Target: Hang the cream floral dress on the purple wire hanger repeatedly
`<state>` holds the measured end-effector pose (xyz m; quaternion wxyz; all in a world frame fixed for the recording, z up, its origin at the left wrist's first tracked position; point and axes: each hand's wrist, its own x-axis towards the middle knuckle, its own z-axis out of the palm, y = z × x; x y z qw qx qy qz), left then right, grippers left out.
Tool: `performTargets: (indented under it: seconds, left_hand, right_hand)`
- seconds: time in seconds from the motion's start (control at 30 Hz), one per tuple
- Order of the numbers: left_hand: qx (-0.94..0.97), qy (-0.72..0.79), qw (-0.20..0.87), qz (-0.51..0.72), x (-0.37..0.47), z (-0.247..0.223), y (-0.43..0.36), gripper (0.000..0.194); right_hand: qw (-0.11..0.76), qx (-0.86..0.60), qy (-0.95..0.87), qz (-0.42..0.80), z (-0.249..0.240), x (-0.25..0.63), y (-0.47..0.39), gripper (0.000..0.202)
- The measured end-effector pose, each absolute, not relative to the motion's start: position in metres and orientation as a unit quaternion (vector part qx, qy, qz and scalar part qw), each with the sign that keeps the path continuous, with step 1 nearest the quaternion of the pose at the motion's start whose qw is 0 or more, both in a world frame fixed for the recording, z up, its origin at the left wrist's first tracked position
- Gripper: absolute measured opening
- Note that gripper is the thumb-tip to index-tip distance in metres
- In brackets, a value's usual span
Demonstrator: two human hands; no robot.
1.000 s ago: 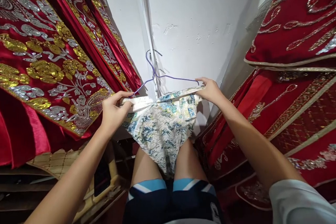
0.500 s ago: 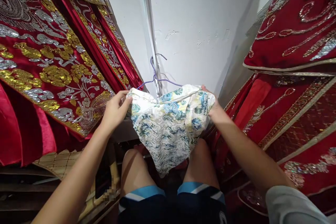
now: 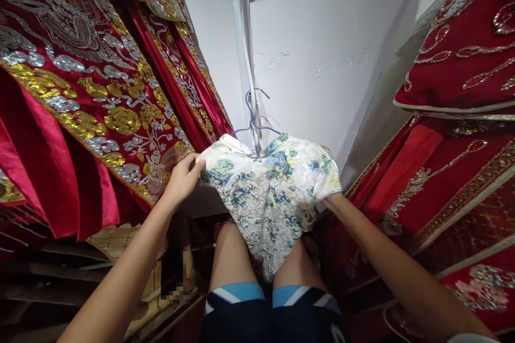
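Observation:
A small white garment [image 3: 273, 193] with a blue and yellow flower print hangs on a purple wire hanger [image 3: 252, 116] in front of a white wall. My left hand [image 3: 183, 178] pinches the garment's left shoulder edge. My right hand is hidden under the garment's right side; only the wrist [image 3: 333, 204] shows, so its grip cannot be seen. The hanger's hook sits against a white vertical strip [image 3: 243, 48] on the wall. The cloth drapes down over my knees.
Red garments with gold and silver embroidery [image 3: 92, 96] hang close on the left. More red embroidered cloth [image 3: 454, 118] crowds the right side. A woven wicker piece [image 3: 116, 238] lies low on the left, beside my legs in blue shorts [image 3: 265, 311].
The garment has slid up over the hanger, covering its arms. My right hand has gone from the hanger's right end to beneath the cloth. My left hand kept its hold on the left shoulder.

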<state>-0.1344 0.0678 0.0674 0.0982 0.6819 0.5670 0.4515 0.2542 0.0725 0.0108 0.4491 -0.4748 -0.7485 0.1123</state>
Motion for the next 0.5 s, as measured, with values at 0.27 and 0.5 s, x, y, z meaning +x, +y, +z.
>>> performTargets:
  seconds: [0.27,0.5]
  left_hand:
    - [0.534,0.521,0.252,0.616,-0.136,0.037,0.065,0.039]
    - [0.505,0.504,0.328,0.619,-0.137,0.037,0.057,0.041]
  right_hand:
    - [0.626,-0.4,-0.524,0.417,0.011,0.278,0.084,0.057]
    - [0.727,-0.359,-0.49,0.322,0.08,0.249,0.1,0.061]
